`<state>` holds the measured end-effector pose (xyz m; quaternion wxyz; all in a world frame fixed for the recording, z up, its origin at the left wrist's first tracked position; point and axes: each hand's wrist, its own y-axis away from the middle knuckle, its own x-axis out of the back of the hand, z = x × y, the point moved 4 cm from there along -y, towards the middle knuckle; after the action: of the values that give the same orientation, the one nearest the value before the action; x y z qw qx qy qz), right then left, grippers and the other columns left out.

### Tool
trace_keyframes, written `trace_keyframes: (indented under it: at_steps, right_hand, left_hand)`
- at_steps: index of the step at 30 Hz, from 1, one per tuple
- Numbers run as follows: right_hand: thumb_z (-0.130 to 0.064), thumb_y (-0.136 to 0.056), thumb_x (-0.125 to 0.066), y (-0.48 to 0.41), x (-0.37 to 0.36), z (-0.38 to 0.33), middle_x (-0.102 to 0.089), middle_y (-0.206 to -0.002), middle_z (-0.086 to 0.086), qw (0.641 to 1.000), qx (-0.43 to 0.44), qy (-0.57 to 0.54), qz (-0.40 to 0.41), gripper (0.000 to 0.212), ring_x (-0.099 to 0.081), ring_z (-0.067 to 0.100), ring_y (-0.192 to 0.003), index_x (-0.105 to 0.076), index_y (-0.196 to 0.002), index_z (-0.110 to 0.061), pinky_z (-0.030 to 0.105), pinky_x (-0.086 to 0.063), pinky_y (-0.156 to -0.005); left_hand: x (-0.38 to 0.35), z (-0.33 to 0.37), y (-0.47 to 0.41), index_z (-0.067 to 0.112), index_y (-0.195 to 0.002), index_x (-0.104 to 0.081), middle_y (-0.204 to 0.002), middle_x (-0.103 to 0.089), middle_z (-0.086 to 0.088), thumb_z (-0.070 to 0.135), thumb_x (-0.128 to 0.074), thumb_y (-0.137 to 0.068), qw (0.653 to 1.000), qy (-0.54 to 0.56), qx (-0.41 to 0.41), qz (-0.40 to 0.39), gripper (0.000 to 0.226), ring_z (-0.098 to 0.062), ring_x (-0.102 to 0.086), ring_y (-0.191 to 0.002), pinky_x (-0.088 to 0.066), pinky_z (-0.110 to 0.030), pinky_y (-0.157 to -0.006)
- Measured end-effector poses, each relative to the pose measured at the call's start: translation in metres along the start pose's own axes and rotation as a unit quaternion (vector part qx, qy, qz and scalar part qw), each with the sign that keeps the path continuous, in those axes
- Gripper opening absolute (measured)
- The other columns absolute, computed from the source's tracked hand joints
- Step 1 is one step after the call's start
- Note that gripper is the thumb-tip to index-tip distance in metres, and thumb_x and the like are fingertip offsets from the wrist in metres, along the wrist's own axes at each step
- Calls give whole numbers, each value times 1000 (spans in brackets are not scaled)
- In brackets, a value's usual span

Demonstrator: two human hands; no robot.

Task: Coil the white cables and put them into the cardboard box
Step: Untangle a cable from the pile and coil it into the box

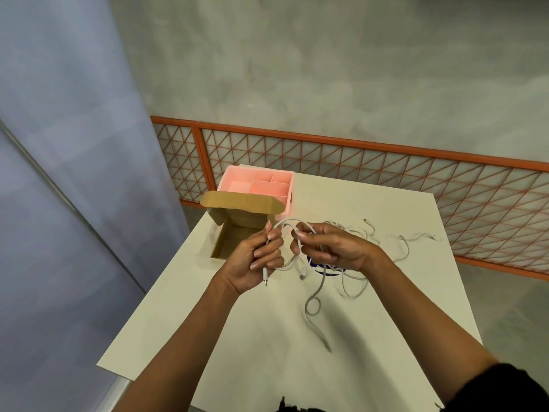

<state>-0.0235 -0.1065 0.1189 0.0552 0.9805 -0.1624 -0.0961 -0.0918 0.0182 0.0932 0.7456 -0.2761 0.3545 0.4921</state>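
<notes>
My left hand [256, 260] grips one end of a white cable [289, 224], its plug [265, 276] hanging below the fingers. My right hand [329, 248] pinches the same cable, which arcs between both hands in a loop above the table. A loose tail of the cable [313, 304] trails down onto the table. More white cables [368, 233] lie tangled beyond my right hand. The open cardboard box [221, 245] stands just left of my left hand, its flap raised at the back.
A pink divided organiser [282, 176] stands behind the box at the table's far left corner. The white table [386, 307] has edges close on the left and right. An orange mesh railing [386, 171] runs behind it, a blue-grey panel at left.
</notes>
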Motion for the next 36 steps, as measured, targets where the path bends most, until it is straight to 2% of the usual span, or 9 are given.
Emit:
trace_keyframes:
  at_steps: [4,7,11,18,22,25,28,30,36]
  right_hand:
    - [-15,-100,-37,-3,6,11,-54,-75,-2,999,-15,-44,27,20,-26,-1,-40,-55,-100,-9,11,-22,-37]
    - [-17,-102,-31,-5,6,14,-48,-68,-7,998,-26,-42,49,23,-24,-1,-41,-51,-93,-12,10,-22,-38]
    - [-20,-104,-28,-10,3,12,-38,-65,-6,997,-15,24,69,25,-22,0,-42,-48,-90,-14,12,-21,-40]
    - [-23,-104,-30,-9,-3,11,-40,-60,-8,996,-28,2,88,23,-21,2,-42,-46,-90,-15,13,-21,-39]
    - [-28,-100,-43,0,7,-3,-56,-68,-7,970,-1,211,124,19,-30,8,-47,-58,-110,-21,17,-27,-42]
    - [-23,-99,-46,4,13,-19,-56,-76,-2,950,56,249,183,20,-31,6,-49,-65,-105,-19,15,-27,-45]
    - [-15,-100,-45,2,9,-33,-49,-67,-2,933,94,263,228,21,-41,-2,-49,-65,-94,-11,9,-33,-53]
    - [-14,-100,-45,-1,10,-38,-49,-66,-2,927,114,260,247,22,-42,-4,-52,-64,-91,-9,9,-33,-56]
    - [-17,-101,-43,-2,19,-34,-48,-66,-2,921,109,226,298,25,-37,-2,-44,-63,-91,-7,10,-30,-47]
  left_hand:
    - [8,-1,3,10,-78,-52,-46,-42,5,28,-35,-100,1000,-5,-5,28,33,-7,-25,-36,-42,-20,-50]
    - [10,-2,7,10,-77,-53,-44,-45,5,26,-46,-97,999,-9,-10,47,27,-5,-37,-37,-51,-24,-64]
    - [6,-8,9,10,-80,-54,-45,-42,4,24,-24,-103,1000,29,-1,9,41,-8,-30,-40,-49,-25,-83]
    - [2,-13,4,8,-83,-55,-50,-33,3,25,-36,-102,998,60,-14,-23,31,-8,-28,-40,-46,-22,-66]
    - [7,-13,3,10,-79,-56,-46,-32,4,28,-29,-101,999,38,-16,23,39,-7,-23,-37,-39,-17,-47]
    - [6,-13,3,12,-78,-56,-47,-29,5,29,-28,-101,999,23,-10,36,40,-7,-21,-37,-36,-16,-45]
    - [3,-17,4,12,-80,-55,-45,-38,5,27,-46,-98,1000,1,4,26,26,-7,-21,-36,-37,-17,-46]
    - [-1,-21,3,11,-82,-55,-45,-33,4,25,-54,-96,1000,9,12,4,20,-7,-22,-36,-40,-17,-48]
    - [-6,-24,1,8,-85,-55,-49,-29,2,22,-43,-100,999,36,2,-16,24,-8,-25,-36,-48,-20,-55]
